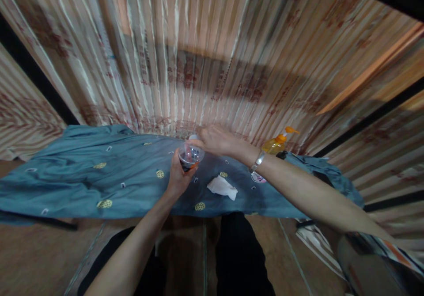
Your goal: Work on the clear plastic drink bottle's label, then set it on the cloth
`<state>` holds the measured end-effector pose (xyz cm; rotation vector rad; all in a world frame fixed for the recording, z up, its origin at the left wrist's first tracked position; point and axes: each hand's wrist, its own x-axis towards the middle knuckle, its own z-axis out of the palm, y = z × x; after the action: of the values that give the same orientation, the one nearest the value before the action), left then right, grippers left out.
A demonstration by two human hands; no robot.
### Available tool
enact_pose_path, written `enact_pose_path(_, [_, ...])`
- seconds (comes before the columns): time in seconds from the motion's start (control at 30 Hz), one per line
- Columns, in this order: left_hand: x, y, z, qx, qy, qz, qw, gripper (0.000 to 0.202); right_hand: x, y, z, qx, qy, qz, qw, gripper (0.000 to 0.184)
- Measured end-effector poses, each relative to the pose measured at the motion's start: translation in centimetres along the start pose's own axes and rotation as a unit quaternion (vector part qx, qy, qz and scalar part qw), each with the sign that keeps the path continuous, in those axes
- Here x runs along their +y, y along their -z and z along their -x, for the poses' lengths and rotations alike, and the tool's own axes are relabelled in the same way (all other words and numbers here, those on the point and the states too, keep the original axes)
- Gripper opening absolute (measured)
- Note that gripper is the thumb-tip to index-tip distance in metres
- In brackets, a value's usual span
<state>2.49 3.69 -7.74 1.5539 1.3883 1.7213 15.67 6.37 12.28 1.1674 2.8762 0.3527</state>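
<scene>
A clear plastic cup [195,153] is held over the cloth, tilted a little, with some dark and reddish contents that I cannot make out. My left hand [179,174] is wrapped round its near left side. Above the rim is my right hand [213,139], its fingers bent together at the cup's opening. A bit of white shows by those fingertips; whether they grip it is too blurred to tell. A crumpled white tissue [222,187] lies on the cloth to the right of my left hand.
A blue-green cloth [73,176] with pineapple prints covers the table. At the right stands a pump bottle [274,146] of yellow liquid, near a small round pinkish item [258,178]. A pleated curtain [198,66] hangs behind, and dark metal bars [36,70] frame both sides.
</scene>
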Motion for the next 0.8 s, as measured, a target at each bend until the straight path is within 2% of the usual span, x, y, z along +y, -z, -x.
enact_pose_path(0.07, [0.3, 0.3, -0.2, 0.002, 0.021, 0.016, 1.0, 0.057, 0.7, -0.8, 0.7, 0.0, -0.053, -0.029, 0.998, 0.054])
enact_pose_path(0.13, [0.5, 0.7, -0.3, 0.006, 0.045, 0.032, 0.998, 0.057, 1.5, -2.8, 1.9, -0.021, -0.092, -0.05, 0.994, 0.046])
enact_pose_path(0.23, [0.5, 0.9, -0.5, 0.012, 0.087, 0.055, 0.995, 0.052, 1.7, -7.5, 4.7, -0.125, -0.121, -0.089, 0.981, 0.039])
enact_pose_path(0.3, [0.5, 0.9, -0.5, 0.01, 0.114, 0.075, 0.991, 0.048, 1.2, -11.1, 6.7, -0.159, -0.119, -0.121, 0.973, 0.052])
enact_pose_path(0.37, [0.6, 0.9, -0.4, 0.001, 0.14, 0.098, 0.985, 0.045, 0.5, -14.4, 8.5, -0.165, -0.138, -0.15, 0.965, 0.075])
enact_pose_path(0.4, [0.7, 0.8, -0.4, -0.006, 0.153, 0.11, 0.982, 0.044, 0.2, -15.8, 9.3, -0.164, -0.157, -0.183, 0.957, 0.08])
enact_pose_path(0.43, [0.9, 0.8, -0.3, -0.014, 0.165, 0.121, 0.979, 0.042, 0.0, -17.1, 9.9, -0.144, -0.174, -0.229, 0.947, 0.076])
enact_pose_path(0.5, [1.2, 0.9, -0.1, -0.03, 0.19, 0.144, 0.971, 0.041, 0.0, -19.0, 10.6, -0.093, -0.198, -0.298, 0.929, 0.052])
enact_pose_path(0.57, [1.5, 0.9, 0.2, -0.048, 0.212, 0.167, 0.962, 0.04, 0.7, -20.2, 10.7, -0.068, -0.222, -0.323, 0.917, 0.043])
enact_pose_path(0.67, [2.0, 0.7, 0.7, -0.077, 0.238, 0.203, 0.947, 0.04, 2.5, -20.8, 9.8, -0.022, -0.256, -0.367, 0.894, 0.029])
enact_pose_path(0.8, [2.4, -0.3, 1.4, -0.113, 0.267, 0.25, 0.924, 0.039, 4.7, -19.5, 7.1, 0.063, -0.262, -0.449, 0.852, 0.038])
